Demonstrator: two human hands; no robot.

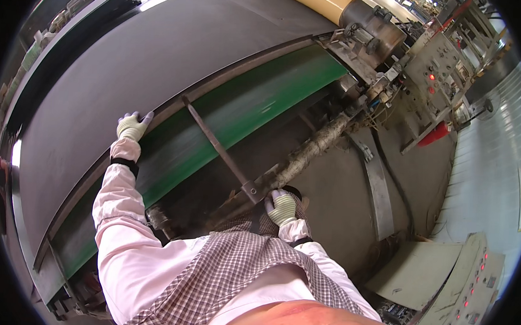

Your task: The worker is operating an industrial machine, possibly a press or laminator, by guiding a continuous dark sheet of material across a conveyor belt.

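Observation:
My left hand [133,127], in a whitish knit glove, lies on the near edge of a wide dark grey sheet [178,48], its fingers stretched over the rim. My right hand [283,207], gloved alike, is close to my apron [233,248], below the end of a metal arm [218,143]. Its fingers are curled, and what they hold, if anything, is hidden. Between my hands a green belt [245,109] runs under the edge bar. Beside my right hand stretches a rough roller [313,153] wrapped in frayed, pale material.
A control panel [436,71] with lit red lamps stands at the far right, near a large metal roller [374,31]. A control desk [467,288] with red lights is at the lower right. A black cable [393,177] and a metal strip [378,196] lie on the floor.

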